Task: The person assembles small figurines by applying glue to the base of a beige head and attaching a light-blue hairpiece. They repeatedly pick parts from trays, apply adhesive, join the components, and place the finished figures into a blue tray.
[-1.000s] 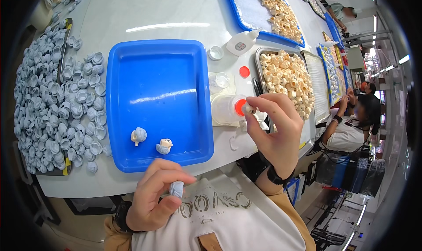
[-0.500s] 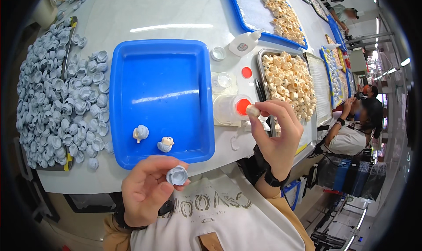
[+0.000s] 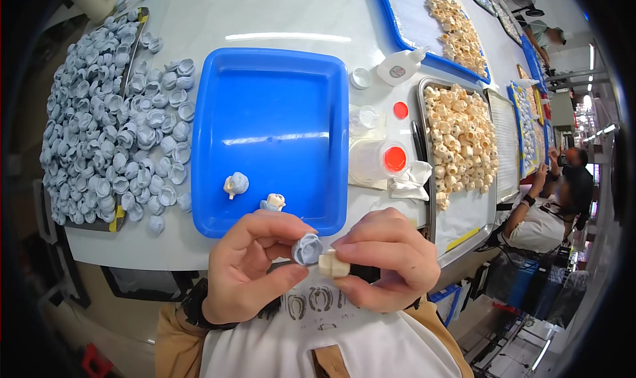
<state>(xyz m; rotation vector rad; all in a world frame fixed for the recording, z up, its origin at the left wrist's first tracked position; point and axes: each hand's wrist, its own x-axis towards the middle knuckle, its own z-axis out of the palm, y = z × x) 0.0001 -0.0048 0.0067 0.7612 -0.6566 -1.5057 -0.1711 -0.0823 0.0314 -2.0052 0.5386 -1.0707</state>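
Note:
Between the thumb and fingers of my left hand (image 3: 248, 265) is a hollow grey-blue doll hair piece (image 3: 307, 249), its open side showing. My right hand (image 3: 391, 259) pinches a small cream doll head piece (image 3: 333, 264) right beside it; whether the two touch I cannot tell. Both hands are over my lap at the near edge of the blue tray (image 3: 271, 60). Inside that tray lie two assembled doll heads with grey-blue hair, one (image 3: 236, 185) at the left and another (image 3: 272, 202) partly behind my left hand.
Loose grey-blue hair pieces (image 3: 99, 133) heap at the left. Right of the tray stand a lidded clear jar (image 3: 371, 159), a white squeeze bottle (image 3: 399, 68) and a crumpled white tissue (image 3: 409, 181). A metal tray (image 3: 430, 222) holds cream head pieces (image 3: 460, 133). Another person (image 3: 543, 212) sits at the right.
My right hand has come left and down from beside the jar, bringing the cream head piece up to the hair piece. My left hand has shifted slightly right. The view has moved a little.

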